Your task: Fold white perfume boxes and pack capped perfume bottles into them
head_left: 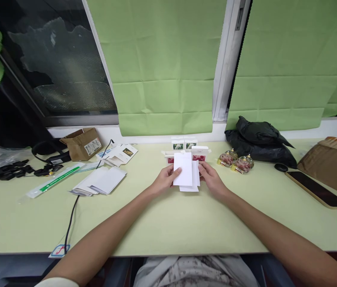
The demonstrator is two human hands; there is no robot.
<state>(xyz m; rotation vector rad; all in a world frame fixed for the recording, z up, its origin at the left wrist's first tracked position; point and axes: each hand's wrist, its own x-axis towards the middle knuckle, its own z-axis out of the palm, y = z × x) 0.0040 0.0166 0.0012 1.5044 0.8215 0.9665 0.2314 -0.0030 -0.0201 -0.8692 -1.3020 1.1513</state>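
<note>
My left hand [166, 179] is closed on a white flat piece [183, 169], thumb on its front face; it looks like a flattened carton or card. A second white flat piece [195, 178] sits partly behind it, and my right hand [212, 179] pinches this one at its right edge. The two pieces overlap, held above the table. Just behind them stand small white boxes with pink print, one at right [200, 153] with its flap up and one at left [170, 158] partly hidden. Farther back are two boxes with white-flower pictures [178, 144].
To the left lie a stack of white flat pieces [99, 181], printed papers [120, 154], a brown carton [81, 144], a black cable [72, 213] and a green-striped plastic sleeve [56, 180]. Rightward are two gold-trimmed clear bottles [242, 164], black bags [258, 139], a phone [318, 189] and a cardboard parcel [332, 165].
</note>
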